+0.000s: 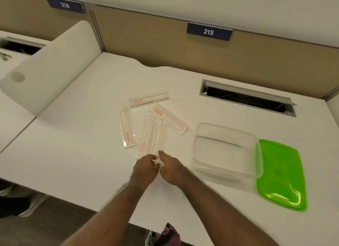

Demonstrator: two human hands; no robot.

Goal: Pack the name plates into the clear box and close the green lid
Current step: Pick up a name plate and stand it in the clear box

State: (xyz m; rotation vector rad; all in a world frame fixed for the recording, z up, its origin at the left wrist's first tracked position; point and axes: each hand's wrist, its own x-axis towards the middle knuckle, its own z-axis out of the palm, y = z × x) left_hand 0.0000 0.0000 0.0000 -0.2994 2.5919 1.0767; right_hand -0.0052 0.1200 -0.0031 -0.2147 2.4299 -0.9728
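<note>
Divider: a white rounded panel (49, 65) is standing at the upper left of the frame.
Name plates: five name plates (149, 99) are lying loose on the bench (73, 154) at frame centre, fanned out, none in the box.
My left hand (145, 169): I am pinching the near end of the lowest plate (158, 141), fingers curled on it.
My right hand (171, 169): I am gripping the same plate end, touching my left hand.
Clear box (226, 150): it is sitting open, right of centre.
Green lid (281, 174): it is lying flat just beside the box, at the right.
</note>
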